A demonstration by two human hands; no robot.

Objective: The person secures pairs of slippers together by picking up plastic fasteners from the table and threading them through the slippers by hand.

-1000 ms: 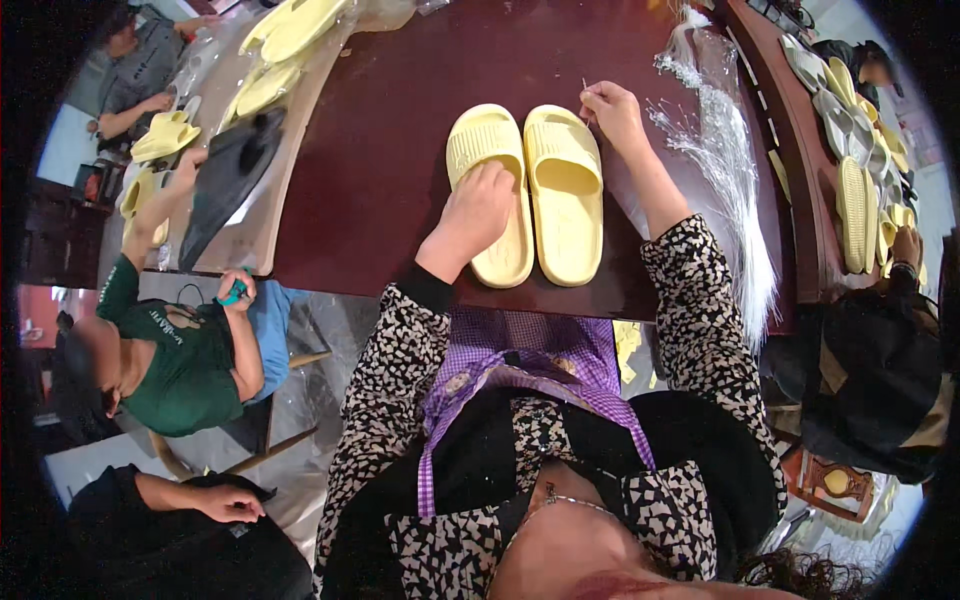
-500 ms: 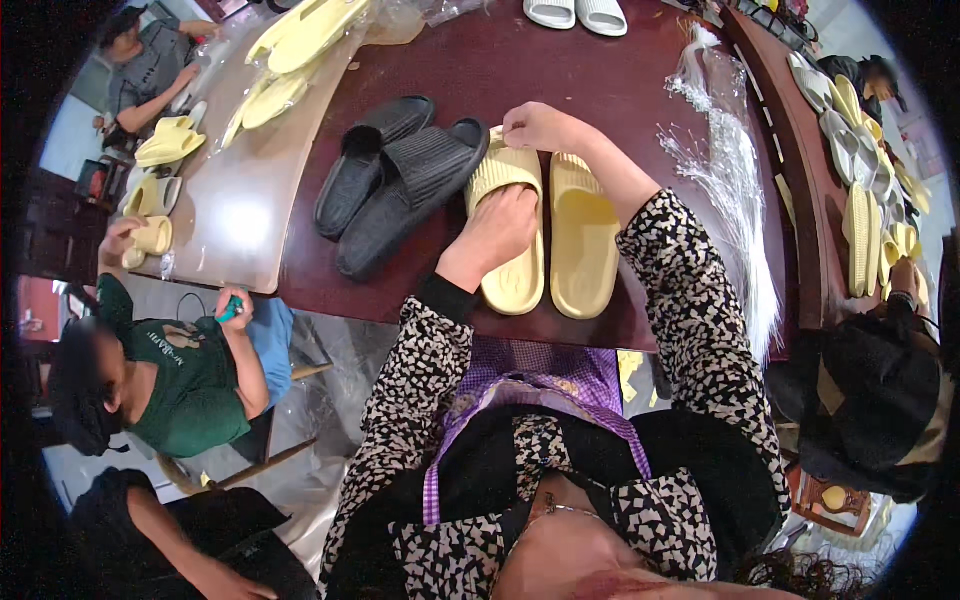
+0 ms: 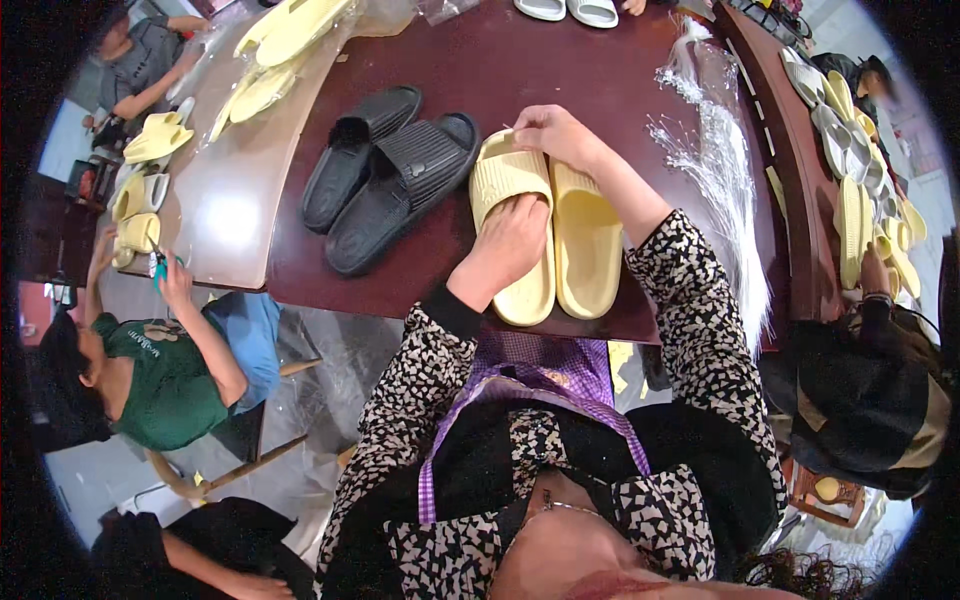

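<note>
dark red counter (image 3: 450, 70) supports the yellow pair's nine-o'clock slipper (image 3: 530, 293), left hand (image 3: 510, 243) under its strap (image 3: 508, 178), apparently bracing it, grip hidden, right hand (image 3: 558, 132) pinched at its twelve-o'clock toe (image 3: 493, 148).

Lettering seen only at left of frame: one short pale line (image 3: 150, 346) on the chest of a green T-shirt (image 3: 172, 385), beside a printed picture (image 3: 162, 331); small, tilted. Strap marks on yellow slippers (image 3: 587, 250), center, and black slippers (image 3: 425, 160), left of center: too faint to read.
</note>
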